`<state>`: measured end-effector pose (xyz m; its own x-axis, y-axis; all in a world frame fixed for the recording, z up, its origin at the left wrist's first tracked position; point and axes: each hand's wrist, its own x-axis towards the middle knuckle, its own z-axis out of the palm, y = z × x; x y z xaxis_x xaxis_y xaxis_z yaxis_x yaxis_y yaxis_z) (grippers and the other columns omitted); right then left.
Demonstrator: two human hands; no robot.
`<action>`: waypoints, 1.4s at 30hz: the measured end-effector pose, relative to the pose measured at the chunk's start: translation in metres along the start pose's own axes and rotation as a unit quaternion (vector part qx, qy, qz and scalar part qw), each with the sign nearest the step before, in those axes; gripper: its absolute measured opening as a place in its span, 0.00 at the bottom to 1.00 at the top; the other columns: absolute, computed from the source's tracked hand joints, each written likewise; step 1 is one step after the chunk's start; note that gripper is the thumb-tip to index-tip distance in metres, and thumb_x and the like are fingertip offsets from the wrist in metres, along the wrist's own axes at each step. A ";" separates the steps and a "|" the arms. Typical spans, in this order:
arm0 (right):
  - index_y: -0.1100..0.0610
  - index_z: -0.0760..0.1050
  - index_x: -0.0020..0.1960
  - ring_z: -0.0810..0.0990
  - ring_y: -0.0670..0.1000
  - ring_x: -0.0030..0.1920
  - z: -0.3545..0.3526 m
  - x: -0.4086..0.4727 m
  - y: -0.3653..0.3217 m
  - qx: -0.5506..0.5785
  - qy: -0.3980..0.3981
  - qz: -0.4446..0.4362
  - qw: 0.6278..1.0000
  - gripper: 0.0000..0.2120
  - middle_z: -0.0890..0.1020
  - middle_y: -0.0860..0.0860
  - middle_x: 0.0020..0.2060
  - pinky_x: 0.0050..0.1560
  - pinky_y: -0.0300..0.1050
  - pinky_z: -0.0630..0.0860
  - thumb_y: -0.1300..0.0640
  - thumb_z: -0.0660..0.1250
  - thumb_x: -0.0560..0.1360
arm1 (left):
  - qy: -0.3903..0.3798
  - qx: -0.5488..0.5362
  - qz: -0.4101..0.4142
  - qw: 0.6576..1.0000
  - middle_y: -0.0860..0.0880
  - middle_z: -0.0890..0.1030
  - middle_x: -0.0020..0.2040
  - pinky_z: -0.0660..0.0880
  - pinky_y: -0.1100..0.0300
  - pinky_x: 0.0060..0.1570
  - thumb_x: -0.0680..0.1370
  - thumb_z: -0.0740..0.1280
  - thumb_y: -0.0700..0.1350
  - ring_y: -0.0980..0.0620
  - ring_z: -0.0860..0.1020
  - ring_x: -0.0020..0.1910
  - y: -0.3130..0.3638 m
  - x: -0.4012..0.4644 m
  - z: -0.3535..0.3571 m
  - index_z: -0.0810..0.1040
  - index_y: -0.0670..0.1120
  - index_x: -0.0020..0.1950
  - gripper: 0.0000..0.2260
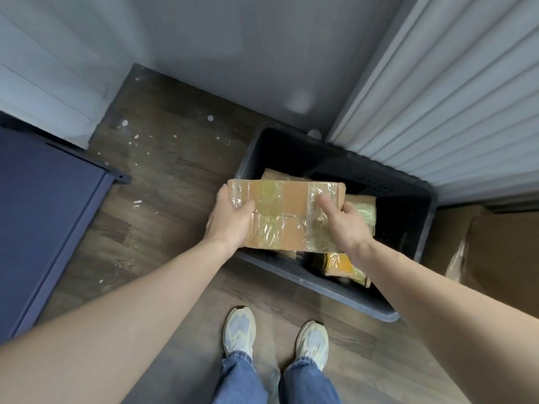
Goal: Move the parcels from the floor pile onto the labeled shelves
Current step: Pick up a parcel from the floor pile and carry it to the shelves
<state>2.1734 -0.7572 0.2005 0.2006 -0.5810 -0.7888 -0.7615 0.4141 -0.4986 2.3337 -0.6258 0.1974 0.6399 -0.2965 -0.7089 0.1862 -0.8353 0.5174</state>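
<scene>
Here, a taped parcel (pixel 287 214) is held in both hands above a dark bin (pixel 420 199).

The left hand (pixel 230 220) grips its left edge, thumb on top and fingers wrapped around the far side; the right hand (pixel 344 225) clasps the right edge, forefinger stretched across the tape. More parcels (pixel 347 266) lie in the bin below. The bin sits on the wood floor (pixel 163 176) beside a white shutter (pixel 437 91); a blue cabinet (pixel 43 214) stands at left, a brown box (pixel 495 252) at right, two shoes (pixel 239 330) below.

Cardboard parcel (pixel 287 215), glossy tape
</scene>
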 end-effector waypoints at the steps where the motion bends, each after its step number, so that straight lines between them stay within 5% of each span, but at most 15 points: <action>1: 0.51 0.70 0.63 0.77 0.50 0.50 -0.005 -0.012 -0.008 0.010 0.004 -0.009 1.000 0.23 0.79 0.51 0.56 0.54 0.48 0.69 0.35 0.60 0.79 | 0.007 -0.006 0.005 1.000 0.58 0.78 0.58 0.72 0.58 0.51 0.79 0.62 0.53 0.53 0.76 0.54 0.008 -0.010 -0.008 0.64 0.59 0.73 0.23; 6: 0.58 0.65 0.77 0.74 0.55 0.65 -0.033 -0.086 -0.075 0.048 0.019 -0.031 0.998 0.44 0.75 0.54 0.70 0.65 0.53 0.70 0.26 0.56 0.75 | 0.050 -0.054 0.050 0.996 0.59 0.73 0.62 0.65 0.57 0.56 0.81 0.61 0.56 0.55 0.71 0.56 0.063 -0.073 -0.072 0.61 0.57 0.76 0.24; 9: 0.56 0.73 0.70 0.76 0.56 0.64 -0.049 -0.141 -0.123 0.095 0.032 -0.036 0.994 0.50 0.79 0.53 0.66 0.64 0.55 0.71 0.18 0.54 0.66 | 0.069 -0.100 0.078 0.990 0.56 0.75 0.63 0.72 0.53 0.54 0.81 0.61 0.57 0.56 0.76 0.52 0.100 -0.117 -0.124 0.64 0.58 0.70 0.19; 12: 0.55 0.76 0.56 0.80 0.54 0.55 -0.061 -0.204 -0.170 0.142 0.039 -0.069 0.987 0.37 0.83 0.52 0.54 0.61 0.55 0.75 0.22 0.58 0.70 | 0.078 -0.154 0.097 0.980 0.53 0.76 0.56 0.72 0.58 0.42 0.81 0.60 0.58 0.59 0.75 0.48 0.136 -0.168 -0.180 0.66 0.53 0.63 0.14; 16: 0.55 0.75 0.54 0.83 0.52 0.51 -0.074 -0.282 -0.230 0.184 0.014 -0.138 0.973 0.21 0.84 0.52 0.50 0.51 0.51 0.79 0.37 0.65 0.77 | 0.134 -0.192 0.113 0.966 0.54 0.75 0.51 0.66 0.61 0.38 0.79 0.62 0.62 0.60 0.72 0.45 0.179 -0.233 -0.252 0.69 0.49 0.58 0.18; 19: 0.53 0.77 0.53 0.82 0.51 0.51 -0.087 -0.332 -0.273 0.186 0.001 -0.229 0.955 0.14 0.84 0.51 0.52 0.57 0.51 0.78 0.42 0.67 0.78 | 0.173 -0.230 0.138 0.948 0.55 0.76 0.52 0.68 0.61 0.43 0.78 0.65 0.61 0.58 0.74 0.47 0.206 -0.282 -0.302 0.69 0.50 0.61 0.19; 22: 0.50 0.77 0.54 0.80 0.47 0.48 -0.100 -0.389 -0.314 0.180 -0.033 -0.327 0.927 0.07 0.83 0.49 0.51 0.48 0.42 0.77 0.49 0.64 0.82 | 0.185 -0.273 0.174 0.928 0.54 0.75 0.61 0.68 0.57 0.57 0.78 0.67 0.59 0.53 0.73 0.59 0.216 -0.335 -0.347 0.69 0.51 0.71 0.25; 25: 0.49 0.78 0.59 0.82 0.38 0.43 -0.107 -0.452 -0.347 0.158 -0.079 -0.418 0.891 0.08 0.84 0.44 0.48 0.38 0.29 0.75 0.54 0.62 0.83 | 0.201 -0.299 0.204 0.910 0.55 0.77 0.64 0.71 0.56 0.61 0.74 0.68 0.63 0.53 0.75 0.60 0.211 -0.395 -0.391 0.70 0.53 0.73 0.31; 28: 0.47 0.79 0.62 0.81 0.32 0.45 -0.104 -0.513 -0.368 0.123 -0.130 -0.493 0.851 0.11 0.85 0.37 0.48 0.41 0.25 0.74 0.53 0.61 0.84 | 0.222 -0.310 0.213 0.900 0.55 0.75 0.68 0.71 0.49 0.67 0.70 0.69 0.67 0.52 0.76 0.64 0.194 -0.459 -0.430 0.67 0.57 0.75 0.36; 32: 0.42 0.79 0.63 0.80 0.34 0.55 -0.088 -0.598 -0.380 0.080 -0.194 -0.565 0.798 0.12 0.84 0.35 0.53 0.53 0.35 0.72 0.49 0.62 0.84 | 0.267 -0.361 0.204 0.870 0.57 0.74 0.69 0.72 0.49 0.66 0.64 0.72 0.72 0.53 0.76 0.63 0.161 -0.539 -0.472 0.65 0.54 0.75 0.45; 36: 0.43 0.81 0.62 0.80 0.42 0.62 -0.071 -0.671 -0.384 0.049 -0.251 -0.619 0.742 0.14 0.84 0.39 0.57 0.62 0.41 0.72 0.52 0.59 0.85 | 0.348 -0.412 0.184 0.822 0.52 0.80 0.59 0.78 0.44 0.58 0.66 0.69 0.72 0.50 0.83 0.51 0.116 -0.615 -0.493 0.65 0.55 0.68 0.37; 39: 0.45 0.83 0.59 0.81 0.46 0.61 -0.056 -0.720 -0.385 0.020 -0.294 -0.650 0.701 0.15 0.86 0.43 0.56 0.64 0.46 0.73 0.56 0.58 0.85 | 0.309 -0.469 0.208 0.801 0.48 0.85 0.53 0.82 0.45 0.48 0.68 0.64 0.73 0.45 0.86 0.47 0.078 -0.667 -0.493 0.72 0.58 0.64 0.30; 42: 0.47 0.84 0.57 0.82 0.47 0.60 -0.035 -0.769 -0.381 -0.015 -0.332 -0.668 0.665 0.15 0.86 0.44 0.55 0.67 0.49 0.74 0.58 0.59 0.84 | 0.253 -0.519 0.223 0.785 0.47 0.83 0.59 0.81 0.45 0.52 0.73 0.61 0.69 0.43 0.84 0.55 0.035 -0.706 -0.490 0.75 0.55 0.66 0.27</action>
<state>2.2880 -0.4928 1.0098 0.9317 0.0260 0.3623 0.3608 -0.1812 -0.9149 2.2544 -0.2190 0.9511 0.9795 -0.0115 -0.2011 0.1991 0.2059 0.9581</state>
